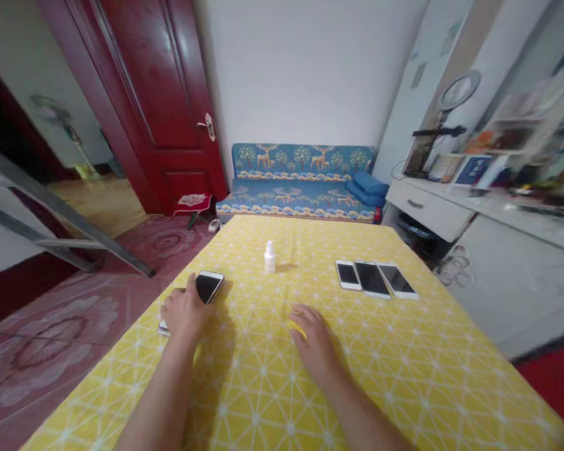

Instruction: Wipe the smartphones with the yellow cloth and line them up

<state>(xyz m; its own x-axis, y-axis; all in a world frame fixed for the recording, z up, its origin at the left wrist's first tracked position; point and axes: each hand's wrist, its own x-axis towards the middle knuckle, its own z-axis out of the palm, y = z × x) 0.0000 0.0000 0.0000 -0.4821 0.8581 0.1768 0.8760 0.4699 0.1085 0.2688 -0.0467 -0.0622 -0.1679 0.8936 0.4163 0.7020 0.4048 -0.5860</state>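
Yellow tabletop (263,388) in view, sofa (301,200) at twelve o'clock! Left hand (185,313) grips a phone (207,287); right hand (314,344) rests half-open, apparently holding nothing, with three phones (371,279) at one o'clock and a white bottle (269,258) at twelve.

This is a room in a private home, not a workplace. At the far end, a low sofa (301,200) in blue deer-print fabric stands against a white wall, with a blue cushion (366,189) on it. To the left, a dark red wooden door (155,106) stands open, with a pedestal fan (51,113) visible beyond it. On the right, a white dresser (427,210) carries a ring light (458,91) and personal clutter. A desk (404,376) in the near part of the room wears a yellow patterned tablecloth.
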